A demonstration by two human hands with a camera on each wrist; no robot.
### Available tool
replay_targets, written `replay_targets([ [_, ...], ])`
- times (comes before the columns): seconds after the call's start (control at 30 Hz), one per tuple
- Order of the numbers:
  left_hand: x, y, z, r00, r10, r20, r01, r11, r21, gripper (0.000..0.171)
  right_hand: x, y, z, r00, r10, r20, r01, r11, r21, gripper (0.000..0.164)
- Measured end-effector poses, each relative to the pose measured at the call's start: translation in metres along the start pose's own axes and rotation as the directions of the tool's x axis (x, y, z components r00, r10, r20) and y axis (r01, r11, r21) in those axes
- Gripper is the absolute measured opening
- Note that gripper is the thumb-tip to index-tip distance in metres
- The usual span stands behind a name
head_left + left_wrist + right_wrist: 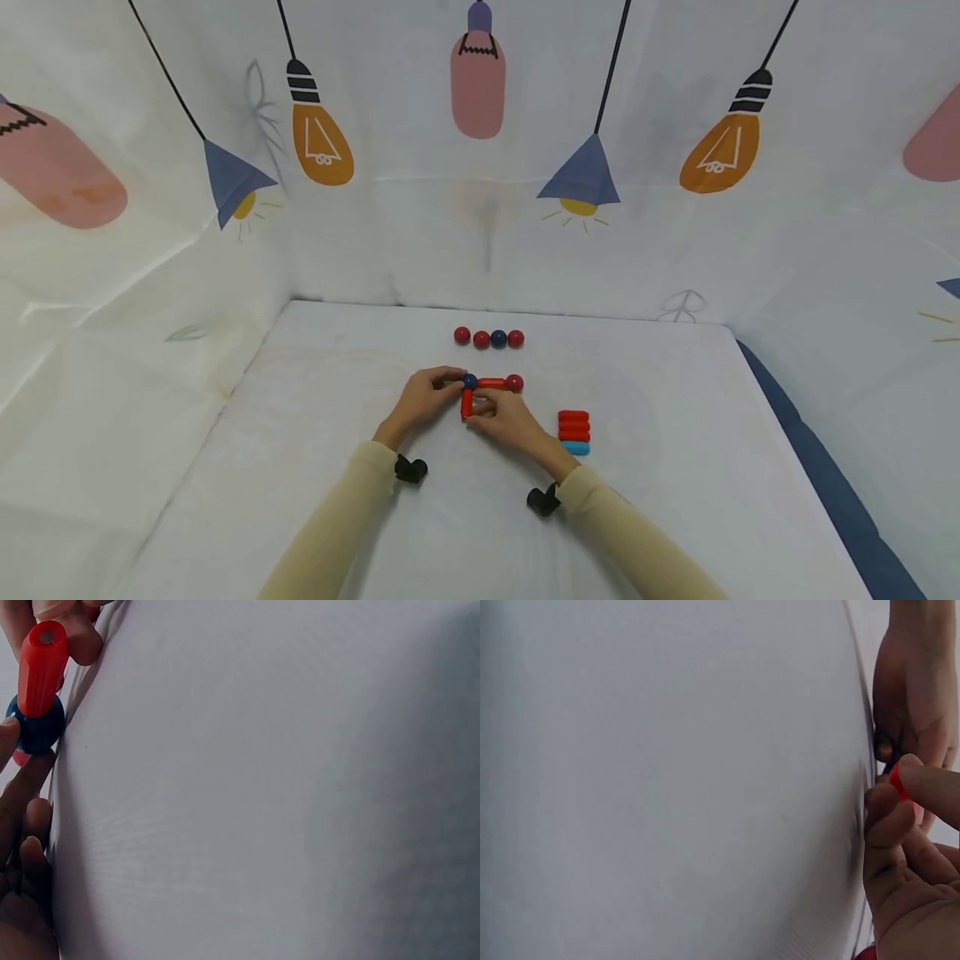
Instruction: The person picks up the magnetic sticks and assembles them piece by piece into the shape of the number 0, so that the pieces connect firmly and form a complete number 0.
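Note:
In the head view my left hand (422, 402) pinches a dark blue ball (469, 382) at the corner of an L-shaped piece. One red rod (491, 383) runs from this ball rightward to a red ball (514, 383). Another red rod (467, 404) comes off it toward me, and my right hand (510, 423) pinches that one between thumb and finger. The left wrist view shows a small grey spot in the free end of the held rod (43, 671), with the blue ball (39, 731) behind it. Fingers mostly cover the rod (901, 784) in the right wrist view.
Behind the hands lies a row of balls, a dark blue one (498, 339) among red ones (462, 335). Right of my right hand, several red rods (573, 426) are stacked side by side with a light blue rod (576, 447). Printed cloth walls surround the white table (675, 467).

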State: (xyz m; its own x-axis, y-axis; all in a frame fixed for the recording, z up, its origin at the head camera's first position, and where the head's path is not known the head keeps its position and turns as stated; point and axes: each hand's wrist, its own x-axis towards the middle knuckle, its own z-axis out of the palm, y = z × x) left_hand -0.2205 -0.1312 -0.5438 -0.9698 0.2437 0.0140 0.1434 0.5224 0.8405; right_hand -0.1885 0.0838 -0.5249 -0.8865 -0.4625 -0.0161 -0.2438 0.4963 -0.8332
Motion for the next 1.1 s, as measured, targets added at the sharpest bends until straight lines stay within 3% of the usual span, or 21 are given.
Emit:
replay_targets([
  [0.27, 0.0, 0.0, 0.001, 1.0, -0.01, 0.007, 0.01, 1.0, 0.006, 0.03, 0.003, -0.004, -0.026, 0.998, -0.003, 0.069, 0.006, 0.999, -0.038, 0.038],
  [0.47, 0.001, 0.0, -0.001, 1.0, -0.019, 0.003, 0.019, 1.0, 0.009, 0.029, 0.016, -0.01, -0.059, 1.0, -0.02, -0.013, 0.018, 0.995, -0.093, 0.035],
  [0.67, 0.001, 0.001, -0.002, 0.999, -0.044, 0.007, 0.044, 0.999, 0.015, 0.031, 0.036, -0.013, -0.085, 0.996, 0.006, -0.085, -0.019, 0.988, -0.152, 0.036],
  [0.9, 0.0, 0.002, -0.002, 0.998, -0.06, 0.006, 0.06, 0.998, 0.025, 0.031, 0.062, -0.002, -0.097, 0.984, 0.016, -0.175, -0.054, 0.975, -0.215, 0.035],
  [1.1, -0.002, 0.006, -0.002, 0.999, -0.048, -0.001, 0.048, 0.999, 0.013, 0.03, 0.075, 0.014, -0.1, 0.967, 0.099, -0.236, -0.148, 0.968, -0.201, 0.04],
])
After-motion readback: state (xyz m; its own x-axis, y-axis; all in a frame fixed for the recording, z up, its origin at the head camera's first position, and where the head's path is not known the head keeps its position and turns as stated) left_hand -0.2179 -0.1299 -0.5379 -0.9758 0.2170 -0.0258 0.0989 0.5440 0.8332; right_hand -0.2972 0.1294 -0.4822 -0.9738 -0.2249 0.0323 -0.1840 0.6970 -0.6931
